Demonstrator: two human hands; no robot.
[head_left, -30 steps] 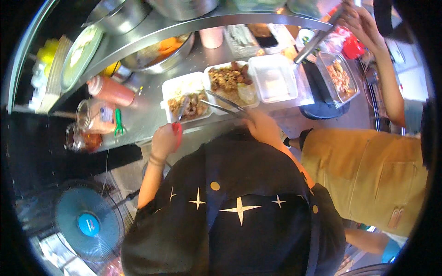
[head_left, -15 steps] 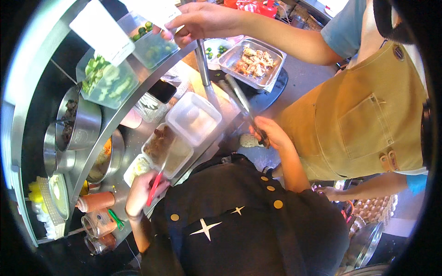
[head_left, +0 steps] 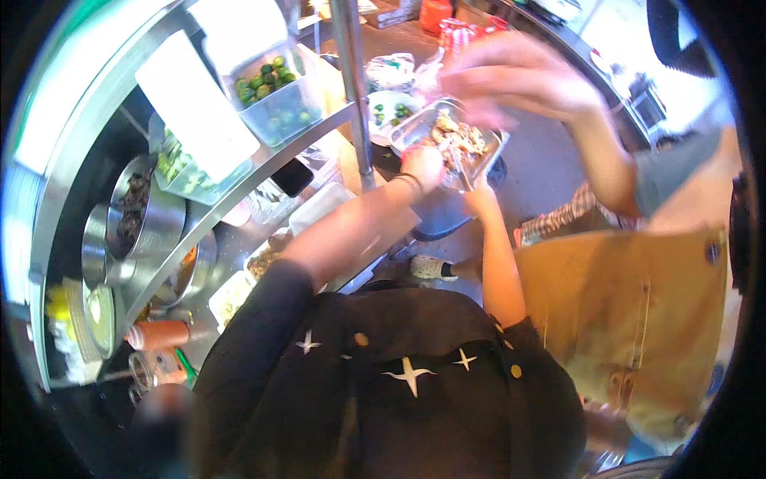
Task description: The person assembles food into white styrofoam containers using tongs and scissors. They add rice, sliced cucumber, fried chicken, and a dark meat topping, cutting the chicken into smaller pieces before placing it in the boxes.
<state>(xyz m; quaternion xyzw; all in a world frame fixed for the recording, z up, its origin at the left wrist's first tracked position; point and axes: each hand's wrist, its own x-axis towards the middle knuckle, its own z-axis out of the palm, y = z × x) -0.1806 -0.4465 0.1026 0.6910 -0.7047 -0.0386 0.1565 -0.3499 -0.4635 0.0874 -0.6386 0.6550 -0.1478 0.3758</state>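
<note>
My left hand [head_left: 424, 165] reaches forward over the near left side of a metal tray [head_left: 500, 142] of chopped, browned meat [head_left: 459, 137]. Its fingers are blurred, so whether it grips anything is unclear. At the tray's near edge my right hand [head_left: 480, 198] is closed around metal tongs [head_left: 466, 172], whose tips point into the meat. Beyond the tray, a co-worker's blurred hand [head_left: 519, 76] hangs in the air. Below my left forearm sit a clear plastic container [head_left: 319, 206], partly covered, and tubs of brown crumbly food [head_left: 262, 262] and pale food [head_left: 231, 297].
A steel shelf [head_left: 239, 189] curves along the left, with a post [head_left: 351, 72]. It carries boxes of green limes [head_left: 266, 80] and leafy greens [head_left: 170, 164]. Steel pots [head_left: 152, 227] stand at left. A person in a tan apron [head_left: 598, 295] is close on my right.
My left hand has left the red-handled tool at the tubs and moved to the meat tray. My right hand has carried the tongs forward into it. The co-worker's hand has moved right, off the lid.
</note>
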